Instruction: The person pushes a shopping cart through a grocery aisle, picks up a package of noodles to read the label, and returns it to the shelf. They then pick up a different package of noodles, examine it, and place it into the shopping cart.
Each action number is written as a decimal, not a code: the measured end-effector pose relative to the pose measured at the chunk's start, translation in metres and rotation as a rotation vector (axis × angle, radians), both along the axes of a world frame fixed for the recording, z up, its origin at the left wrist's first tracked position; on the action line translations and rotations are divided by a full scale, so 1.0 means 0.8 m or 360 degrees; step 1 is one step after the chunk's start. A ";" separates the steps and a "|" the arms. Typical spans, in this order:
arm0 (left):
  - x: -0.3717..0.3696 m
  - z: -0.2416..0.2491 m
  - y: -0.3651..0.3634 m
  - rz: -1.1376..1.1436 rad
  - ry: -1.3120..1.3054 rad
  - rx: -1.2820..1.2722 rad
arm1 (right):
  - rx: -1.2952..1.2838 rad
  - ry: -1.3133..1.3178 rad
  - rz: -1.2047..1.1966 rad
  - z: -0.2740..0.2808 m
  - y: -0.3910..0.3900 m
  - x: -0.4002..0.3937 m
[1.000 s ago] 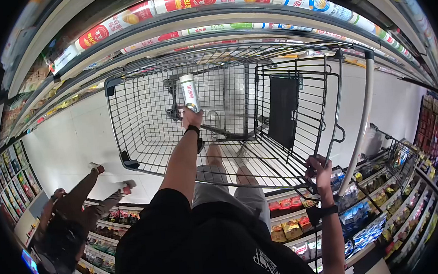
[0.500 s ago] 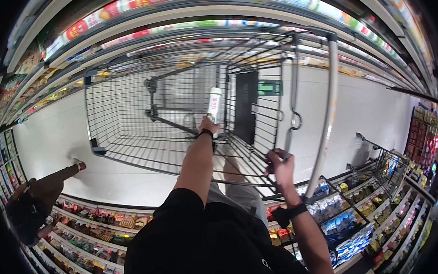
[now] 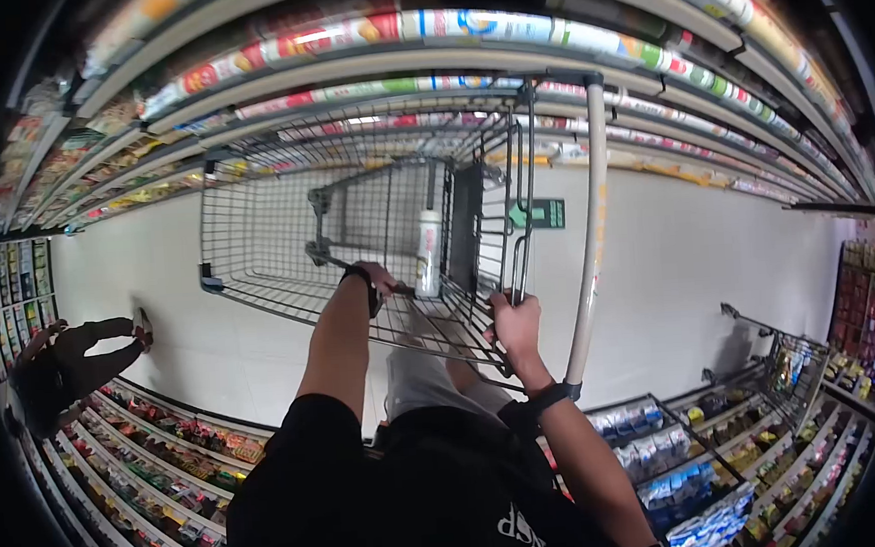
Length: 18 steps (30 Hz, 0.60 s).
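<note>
A wire shopping cart [image 3: 257, 269] stands in front of me with its pale handle bar [image 3: 592, 234] on the right. Inside its basket is a tall white canister [image 3: 428, 249] with printing on its side, near the dark panel at the handle end. My left hand [image 3: 382, 277] reaches over the cart's near side, just left of the canister's lower end and apart from it. It holds nothing, its fingers loosely extended and partly hard to see. My right hand [image 3: 515, 327] is closed round the wire frame at the cart's near corner, below the handle bar.
Long shelves of canisters [image 3: 363, 32] run along the far side. Bagged goods fill the near shelves [image 3: 167, 440]. A person [image 3: 72, 361] is at the left. Another cart [image 3: 789, 362] stands at the right. A green floor sign [image 3: 539, 214] lies beyond the handle end.
My left hand has let go of the white canister and drawn back to the left; the canister stays in the cart. My right hand still grips the frame. The view has shifted.
</note>
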<state>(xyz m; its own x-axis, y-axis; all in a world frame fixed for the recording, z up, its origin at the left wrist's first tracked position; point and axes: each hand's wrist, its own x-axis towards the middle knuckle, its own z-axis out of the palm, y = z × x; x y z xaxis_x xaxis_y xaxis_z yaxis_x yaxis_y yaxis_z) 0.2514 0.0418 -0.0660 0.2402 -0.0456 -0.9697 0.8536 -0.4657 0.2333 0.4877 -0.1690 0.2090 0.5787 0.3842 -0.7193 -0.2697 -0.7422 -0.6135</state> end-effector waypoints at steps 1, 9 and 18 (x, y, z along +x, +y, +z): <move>-0.020 0.037 0.009 -0.0034 0.0018 0.0029 | -0.0007 -0.0065 -0.0021 0.005 0.001 -0.003; -0.185 0.181 -0.043 0.0064 -0.0421 0.0644 | 0.0145 -0.0162 0.0049 -0.047 -0.018 0.003; -0.168 0.259 -0.141 0.0325 -0.0767 0.0965 | 0.0113 -0.0364 0.0120 -0.083 -0.050 0.031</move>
